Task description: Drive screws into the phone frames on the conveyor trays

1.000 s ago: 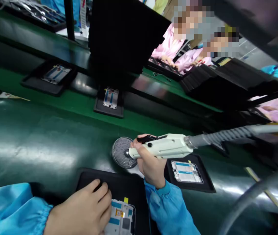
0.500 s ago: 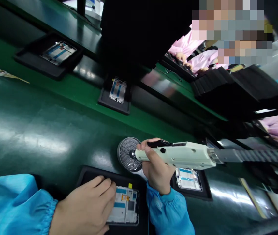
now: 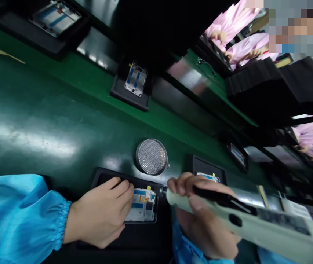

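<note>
The left hand (image 3: 101,214) lay spread on the phone frame (image 3: 143,205), which sat in a black tray (image 3: 104,176) at the green bench's (image 3: 35,121) near edge. The right hand (image 3: 203,216) gripped an electric screwdriver (image 3: 228,216), tip beside the frame's right edge.

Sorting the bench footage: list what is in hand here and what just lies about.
In hand:
left hand on phone frame in black tray
right hand gripping electric screwdriver

Lying about:
round mesh dish
tray with phone frame on green belt
neighbouring tray
</note>
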### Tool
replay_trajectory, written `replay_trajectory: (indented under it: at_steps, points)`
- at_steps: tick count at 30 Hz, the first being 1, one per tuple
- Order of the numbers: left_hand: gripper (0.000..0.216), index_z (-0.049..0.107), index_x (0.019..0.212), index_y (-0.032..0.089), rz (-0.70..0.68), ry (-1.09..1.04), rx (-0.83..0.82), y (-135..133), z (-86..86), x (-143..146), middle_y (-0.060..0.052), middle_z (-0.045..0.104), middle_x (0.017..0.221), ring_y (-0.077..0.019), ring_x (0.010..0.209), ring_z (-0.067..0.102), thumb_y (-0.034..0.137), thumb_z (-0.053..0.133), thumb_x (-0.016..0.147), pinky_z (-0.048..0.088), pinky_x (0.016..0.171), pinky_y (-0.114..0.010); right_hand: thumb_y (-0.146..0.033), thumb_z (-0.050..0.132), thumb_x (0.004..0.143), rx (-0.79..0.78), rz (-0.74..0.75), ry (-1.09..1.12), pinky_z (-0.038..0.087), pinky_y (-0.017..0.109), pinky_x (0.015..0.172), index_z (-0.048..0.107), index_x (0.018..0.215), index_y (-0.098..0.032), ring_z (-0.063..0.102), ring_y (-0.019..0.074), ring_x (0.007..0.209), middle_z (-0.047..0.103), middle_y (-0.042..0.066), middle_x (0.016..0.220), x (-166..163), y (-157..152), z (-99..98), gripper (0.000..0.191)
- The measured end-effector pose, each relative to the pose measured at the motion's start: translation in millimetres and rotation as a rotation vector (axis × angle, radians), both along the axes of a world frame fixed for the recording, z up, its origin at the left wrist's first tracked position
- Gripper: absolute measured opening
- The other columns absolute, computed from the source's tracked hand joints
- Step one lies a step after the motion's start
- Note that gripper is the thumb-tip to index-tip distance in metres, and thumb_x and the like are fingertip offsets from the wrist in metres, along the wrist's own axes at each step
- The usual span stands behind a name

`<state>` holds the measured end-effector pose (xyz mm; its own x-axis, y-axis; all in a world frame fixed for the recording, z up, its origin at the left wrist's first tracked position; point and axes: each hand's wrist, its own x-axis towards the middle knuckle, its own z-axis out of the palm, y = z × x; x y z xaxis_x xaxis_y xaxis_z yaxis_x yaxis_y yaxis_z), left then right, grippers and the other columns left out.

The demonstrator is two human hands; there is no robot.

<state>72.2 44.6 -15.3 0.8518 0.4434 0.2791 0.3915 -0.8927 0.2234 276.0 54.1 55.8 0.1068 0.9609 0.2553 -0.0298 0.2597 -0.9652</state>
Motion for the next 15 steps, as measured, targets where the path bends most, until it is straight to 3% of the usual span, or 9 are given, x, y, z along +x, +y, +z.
replay_trajectory:
  at_steps: [5, 15]
  points:
    - [0.053, 0.066, 0.116, 0.002, -0.012, -0.005, -0.006, 1, 1.9, 0, -0.021, 0.065, 0.12, -0.0347, 0.108, 0.057, 0.045, 0.047, 0.091, 0.036, 0.097, -0.047, -0.011, 0.06, 0.084, -0.103, 0.131, -0.047, 0.052, 0.039, 0.068, 0.065, 0.107, -0.025, 0.057, 0.0173, 0.077, 0.057, 0.001, 0.079, -9, -17, -10.8, 0.027]
    - [0.043, 0.069, 0.107, 0.007, -0.045, 0.014, -0.082, 1, 3.6, 2, -0.02, 0.065, 0.117, -0.0331, 0.105, 0.057, 0.04, 0.046, 0.093, 0.042, 0.086, -0.044, -0.01, 0.059, 0.084, -0.105, 0.137, -0.048, 0.05, 0.036, 0.065, 0.065, 0.106, -0.025, 0.056, 0.0169, 0.076, 0.057, 0.001, 0.079, -13, -12, -12.7, 0.027]
